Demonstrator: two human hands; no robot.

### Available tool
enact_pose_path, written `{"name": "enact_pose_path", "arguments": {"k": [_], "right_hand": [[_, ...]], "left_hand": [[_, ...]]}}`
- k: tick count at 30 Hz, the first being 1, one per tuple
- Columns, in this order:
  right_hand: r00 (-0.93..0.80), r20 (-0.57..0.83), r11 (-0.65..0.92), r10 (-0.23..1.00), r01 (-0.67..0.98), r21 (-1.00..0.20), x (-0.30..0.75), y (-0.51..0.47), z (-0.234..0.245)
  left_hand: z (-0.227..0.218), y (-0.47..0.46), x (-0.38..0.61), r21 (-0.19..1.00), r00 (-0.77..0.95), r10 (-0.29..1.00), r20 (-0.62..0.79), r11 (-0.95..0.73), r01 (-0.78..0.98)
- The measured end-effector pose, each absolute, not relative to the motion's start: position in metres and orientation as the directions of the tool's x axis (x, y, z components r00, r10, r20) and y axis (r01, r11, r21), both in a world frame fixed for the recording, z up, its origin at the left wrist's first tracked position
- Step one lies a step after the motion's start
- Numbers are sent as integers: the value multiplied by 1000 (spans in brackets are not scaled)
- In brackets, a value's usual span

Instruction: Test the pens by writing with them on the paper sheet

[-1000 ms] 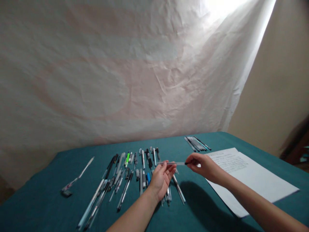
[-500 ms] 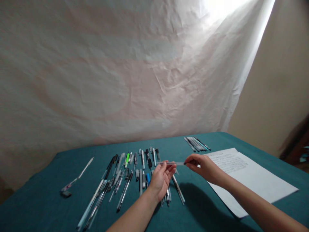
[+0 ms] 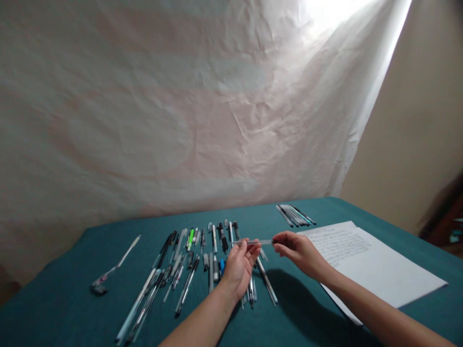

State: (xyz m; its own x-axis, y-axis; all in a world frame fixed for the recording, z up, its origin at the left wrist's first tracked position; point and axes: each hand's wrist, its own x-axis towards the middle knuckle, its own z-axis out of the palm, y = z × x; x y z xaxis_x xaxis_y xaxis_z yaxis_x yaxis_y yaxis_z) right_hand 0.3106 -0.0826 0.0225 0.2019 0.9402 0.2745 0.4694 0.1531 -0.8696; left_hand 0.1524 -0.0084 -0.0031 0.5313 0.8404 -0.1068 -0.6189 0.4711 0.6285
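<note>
My left hand (image 3: 241,269), palm turned up, pinches a thin clear pen barrel (image 3: 265,242) between thumb and fingers. It lies level above the table. At its right end my right hand (image 3: 294,250) grips the dark tip with thumb and forefinger, which partly hide it. Below and left of the hands many loose pens and caps are spread over the cloth. Among them are a bright green pen (image 3: 190,239), a blue cap (image 3: 222,266) partly behind my left wrist, and a long pen (image 3: 266,282) just right of my left hand.
A neat row of pens or refills (image 3: 295,215) lies at the back right. White sheets with handwriting (image 3: 376,270) lie under my right forearm. A thin white stick with a dark end (image 3: 117,265) is at the left of the green tablecloth (image 3: 58,299). A pale sheet (image 3: 217,106) hangs behind.
My right hand has moved a little left, closer to my left hand, so less of the gap along the pen barrel shows. My left hand has barely shifted.
</note>
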Motion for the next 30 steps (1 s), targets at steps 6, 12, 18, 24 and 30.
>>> {"name": "enact_pose_path", "arguments": {"k": [6,12,18,24,30], "right_hand": [[217,318,125,923,613,-780,312,-84,18],[173,260,102,950,614,-783,313,-83,19],[113,360,190,926,685,-703,314,-86,22],[112,314,148,943,705,-694,314,-84,20],[68,337,210,939,662,-720,312,-89,24]], "left_hand": [[0,-10,153,643,526,844,-105,461,-612],[3,-10,153,647,537,837,-104,467,-603],[1,-9,152,654,544,835,-83,458,-602],[3,-11,154,666,552,830,-75,454,-592],[3,-9,151,661,545,835,-76,451,-599]]}}
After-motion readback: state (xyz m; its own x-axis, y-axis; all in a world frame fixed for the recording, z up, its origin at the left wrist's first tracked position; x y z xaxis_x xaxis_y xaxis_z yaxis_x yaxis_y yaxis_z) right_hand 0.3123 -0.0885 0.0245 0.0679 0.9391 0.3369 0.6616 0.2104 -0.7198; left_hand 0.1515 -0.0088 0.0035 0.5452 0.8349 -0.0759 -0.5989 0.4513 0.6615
